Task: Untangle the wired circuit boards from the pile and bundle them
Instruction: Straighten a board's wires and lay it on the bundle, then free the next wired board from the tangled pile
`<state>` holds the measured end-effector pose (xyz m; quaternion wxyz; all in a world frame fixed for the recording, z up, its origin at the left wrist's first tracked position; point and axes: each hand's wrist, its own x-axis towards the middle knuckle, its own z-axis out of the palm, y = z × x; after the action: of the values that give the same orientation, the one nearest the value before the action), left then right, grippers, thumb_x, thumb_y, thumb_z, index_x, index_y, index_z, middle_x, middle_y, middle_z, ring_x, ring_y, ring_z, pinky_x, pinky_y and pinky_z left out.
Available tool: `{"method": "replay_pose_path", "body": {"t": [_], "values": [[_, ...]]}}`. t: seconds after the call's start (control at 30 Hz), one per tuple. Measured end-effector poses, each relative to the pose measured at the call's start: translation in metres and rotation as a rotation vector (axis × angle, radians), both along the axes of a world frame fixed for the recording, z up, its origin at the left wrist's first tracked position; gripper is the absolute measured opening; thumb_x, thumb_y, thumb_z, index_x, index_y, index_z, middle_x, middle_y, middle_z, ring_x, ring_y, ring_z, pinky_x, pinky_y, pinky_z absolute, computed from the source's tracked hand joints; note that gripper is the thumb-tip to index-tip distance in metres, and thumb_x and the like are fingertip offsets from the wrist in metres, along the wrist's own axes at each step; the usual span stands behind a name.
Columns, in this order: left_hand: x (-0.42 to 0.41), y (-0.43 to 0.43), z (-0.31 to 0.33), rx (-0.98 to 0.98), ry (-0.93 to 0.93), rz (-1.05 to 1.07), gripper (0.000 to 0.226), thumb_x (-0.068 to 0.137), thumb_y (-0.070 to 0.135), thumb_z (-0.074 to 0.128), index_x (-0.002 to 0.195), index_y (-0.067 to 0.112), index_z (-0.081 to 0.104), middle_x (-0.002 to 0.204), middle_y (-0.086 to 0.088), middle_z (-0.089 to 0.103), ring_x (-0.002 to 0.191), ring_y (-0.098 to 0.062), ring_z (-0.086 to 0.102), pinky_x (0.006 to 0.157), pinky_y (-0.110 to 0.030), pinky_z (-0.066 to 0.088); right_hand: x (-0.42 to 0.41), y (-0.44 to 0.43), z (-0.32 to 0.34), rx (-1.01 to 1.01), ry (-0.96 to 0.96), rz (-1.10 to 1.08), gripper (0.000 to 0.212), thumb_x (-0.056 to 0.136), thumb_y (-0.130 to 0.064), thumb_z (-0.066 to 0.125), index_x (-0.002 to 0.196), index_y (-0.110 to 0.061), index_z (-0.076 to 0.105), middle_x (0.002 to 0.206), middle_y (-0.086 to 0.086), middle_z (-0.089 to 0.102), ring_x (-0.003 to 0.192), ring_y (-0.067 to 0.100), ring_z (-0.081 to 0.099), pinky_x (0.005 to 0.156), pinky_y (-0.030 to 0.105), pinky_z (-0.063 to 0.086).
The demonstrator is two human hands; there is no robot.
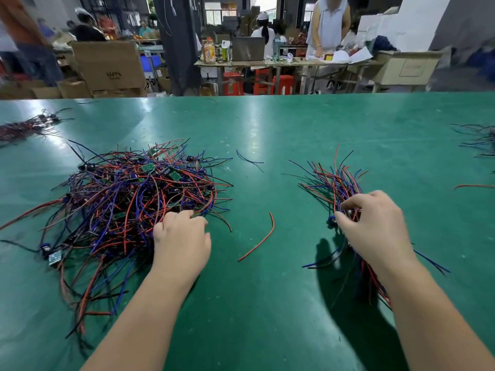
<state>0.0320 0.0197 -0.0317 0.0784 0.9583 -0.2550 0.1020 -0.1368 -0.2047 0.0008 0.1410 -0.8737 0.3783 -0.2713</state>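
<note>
A tangled pile [128, 204] of red, blue and black wires with small green circuit boards lies on the left of the green table [267, 135]. My left hand [182, 236] reaches into the pile's right edge, its fingers curled down among the wires. My right hand [375, 226] grips a bundle [334, 180] of gathered wired boards. The bundle's wire ends fan out away from me, and more wires trail back under my wrist. What my left fingers hold is hidden.
A loose red wire [259, 242] and a loose blue wire [249, 159] lie between the hands. Other wire bundles sit at the far left [24, 127] and far right [479, 140]. Beyond the table edge stand cardboard boxes, benches and people.
</note>
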Motion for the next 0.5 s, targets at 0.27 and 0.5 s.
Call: {"method": "replay_pose_path", "body": {"t": [0.27,0.5], "values": [[0.002,-0.007,-0.004,0.010,-0.038,0.027,0.026,0.096,0.032,0.046,0.120,0.031,0.056,0.123,0.012,0.055,0.116,-0.018,0.040,0.091,-0.038,0.027,0.014,0.033,-0.007,-0.049,-0.132,0.258,0.006,0.082,-0.010,0.066,0.085,-0.011,0.072,0.085,0.002,0.064,0.071,0.013,0.050,0.070,0.022,0.035],[-0.002,-0.010,-0.008,-0.074,0.021,0.006,0.030,0.091,0.043,0.053,0.121,0.040,0.054,0.148,-0.004,0.030,0.131,-0.026,0.023,0.103,-0.044,0.020,0.017,0.047,-0.010,0.029,-0.173,0.392,0.008,0.082,-0.009,0.065,0.082,-0.015,0.071,0.076,-0.006,0.065,0.063,-0.009,0.049,0.063,0.003,0.035]]}}
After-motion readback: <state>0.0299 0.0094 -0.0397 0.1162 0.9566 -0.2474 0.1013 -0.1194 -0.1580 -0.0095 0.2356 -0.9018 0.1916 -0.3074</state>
